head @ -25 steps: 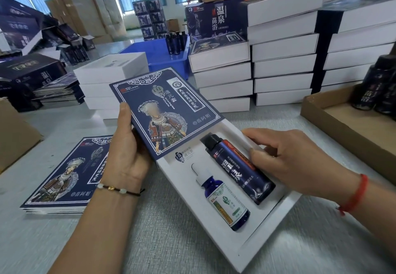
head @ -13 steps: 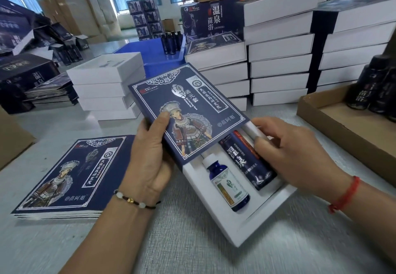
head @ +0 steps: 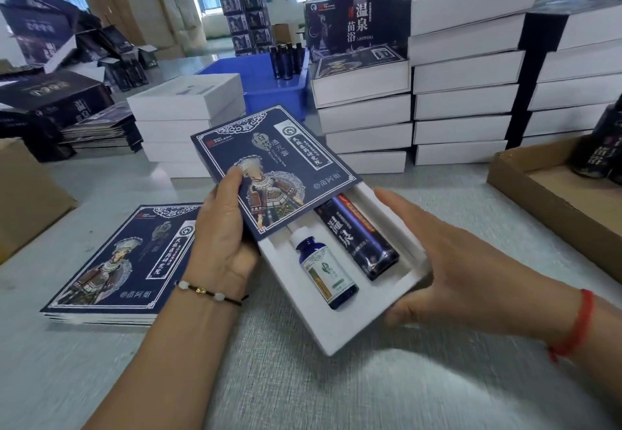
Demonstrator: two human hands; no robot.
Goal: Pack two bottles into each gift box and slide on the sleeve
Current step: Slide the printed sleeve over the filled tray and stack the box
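A white gift box (head: 331, 330) is held just above the grey table, tilted, with its near half uncovered. In it lie a small blue dropper bottle (head: 328, 273) on the left and a taller dark bottle (head: 360, 237) on the right. A navy printed sleeve (head: 269, 163) covers the box's far half and hides the tall bottle's cap. My left hand (head: 223, 231) grips the sleeve's left edge, thumb on its printed face. My right hand (head: 447, 261) holds the box's right side and near corner, fingers along the wall, thumb at the corner.
A pile of flat navy sleeves (head: 117, 264) lies at the left. White boxes (head: 188, 116) are stacked behind, taller stacks (head: 464, 93) at back right. A blue bin (head: 266, 89) holds dark bottles. A cardboard tray (head: 552, 197) with bottles sits at the right.
The sleeve has slid further down over the box, and it now covers the tall bottle's cap. My right hand has moved from the box's far right side toward its near corner.
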